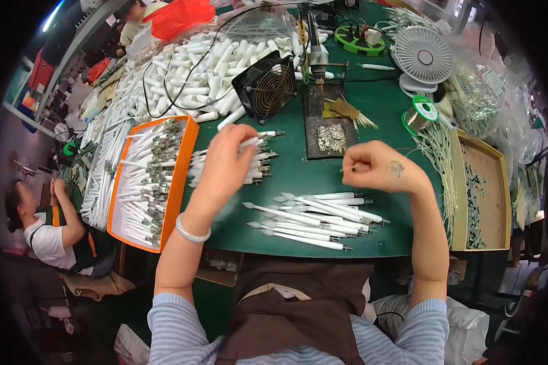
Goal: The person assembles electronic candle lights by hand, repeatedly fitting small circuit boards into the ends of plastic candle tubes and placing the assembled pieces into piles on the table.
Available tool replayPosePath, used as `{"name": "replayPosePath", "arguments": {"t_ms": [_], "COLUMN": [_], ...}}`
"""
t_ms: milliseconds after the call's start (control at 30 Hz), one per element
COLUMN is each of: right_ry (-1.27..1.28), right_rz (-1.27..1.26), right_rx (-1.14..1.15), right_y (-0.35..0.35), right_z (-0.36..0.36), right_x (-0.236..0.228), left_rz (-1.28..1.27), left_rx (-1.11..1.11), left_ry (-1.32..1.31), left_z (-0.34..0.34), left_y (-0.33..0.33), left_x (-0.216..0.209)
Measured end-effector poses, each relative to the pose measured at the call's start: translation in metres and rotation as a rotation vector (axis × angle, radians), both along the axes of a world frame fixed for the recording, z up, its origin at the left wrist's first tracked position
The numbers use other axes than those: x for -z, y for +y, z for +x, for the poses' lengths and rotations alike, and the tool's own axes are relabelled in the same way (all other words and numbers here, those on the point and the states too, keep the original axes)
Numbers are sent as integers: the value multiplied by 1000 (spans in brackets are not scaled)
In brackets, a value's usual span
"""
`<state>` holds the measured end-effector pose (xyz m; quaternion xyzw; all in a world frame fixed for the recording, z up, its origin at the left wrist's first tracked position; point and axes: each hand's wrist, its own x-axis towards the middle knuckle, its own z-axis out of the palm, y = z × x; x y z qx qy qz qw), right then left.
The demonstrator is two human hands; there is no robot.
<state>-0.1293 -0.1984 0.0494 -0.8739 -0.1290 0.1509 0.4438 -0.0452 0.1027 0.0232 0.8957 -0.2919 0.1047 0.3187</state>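
Observation:
My left hand [228,158] is over a row of white stick-shaped pieces [260,163] with metal ends, left of centre on the green table. Its thumb and fingers close on one white stick [248,143]. My right hand [383,169] hovers right of centre, its fingertips pinched together; whatever they hold is too small to make out. Below and between the hands lies a loose pile of white candle-shaped lights [313,219], with flame-shaped tips to the left and thin wires at their right ends.
An orange box [192,143] of similar sticks stands left. Behind are a heap of white tubes [189,73], a black fan [265,88] and an upright soldering iron [315,58]. A solder spool [421,114], white fan [423,55] and cardboard box [499,182] are right. Another person sits far left.

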Motion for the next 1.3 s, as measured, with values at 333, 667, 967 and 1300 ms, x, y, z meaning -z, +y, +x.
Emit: {"name": "replayPosePath", "arguments": {"t_ms": [333, 667, 967, 1300], "right_ry": [144, -119, -43, -259], "right_rz": [-491, -408, 39, 58], "right_rx": [-205, -95, 76, 184], "right_y": [11, 8, 6, 11], "right_z": [-13, -12, -12, -5], "right_x": [0, 11, -12, -1], "left_rz": [-61, 164, 10, -188], "left_rx": [165, 685, 451, 384], "left_ry": [-321, 129, 62, 735], "left_z": [-20, -56, -50, -21], "left_y": [-29, -37, -51, -81], "left_x": [5, 6, -6, -15]}}
